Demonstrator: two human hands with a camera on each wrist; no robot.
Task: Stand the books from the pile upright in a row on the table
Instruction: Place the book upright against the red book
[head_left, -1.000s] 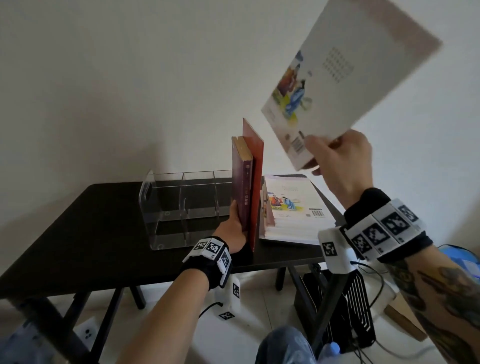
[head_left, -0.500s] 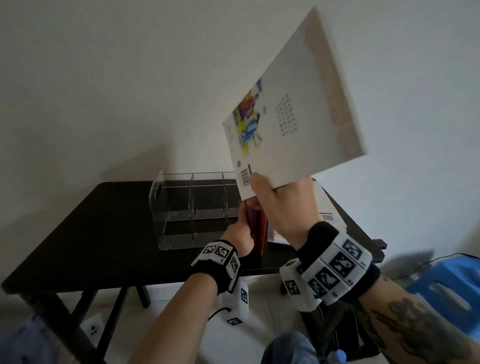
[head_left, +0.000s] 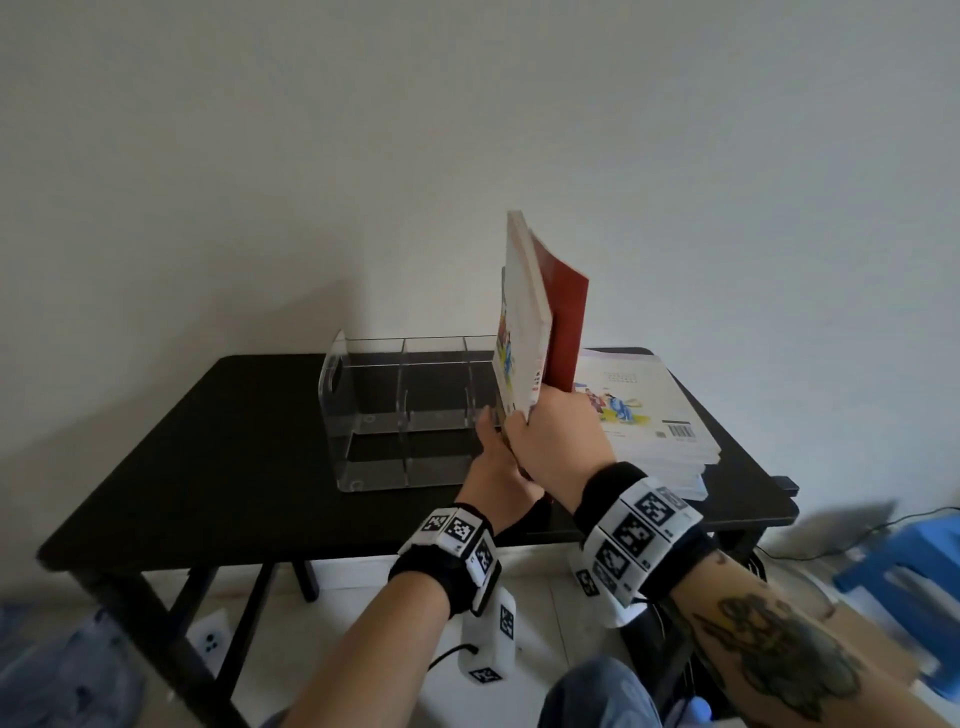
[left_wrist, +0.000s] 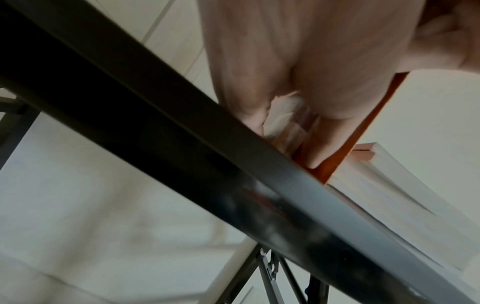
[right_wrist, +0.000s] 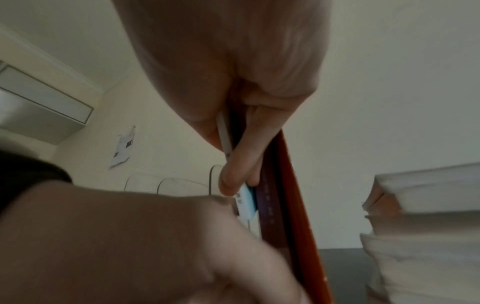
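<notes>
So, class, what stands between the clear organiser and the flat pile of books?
The head view shows two books held on end there: a white picture book pinched by the right hand, and a red book gripped by the left hand.

wall (head_left: 363, 156): plain white | floor (head_left: 363, 649): pale tiles | blue stool (head_left: 904, 582): right
</notes>
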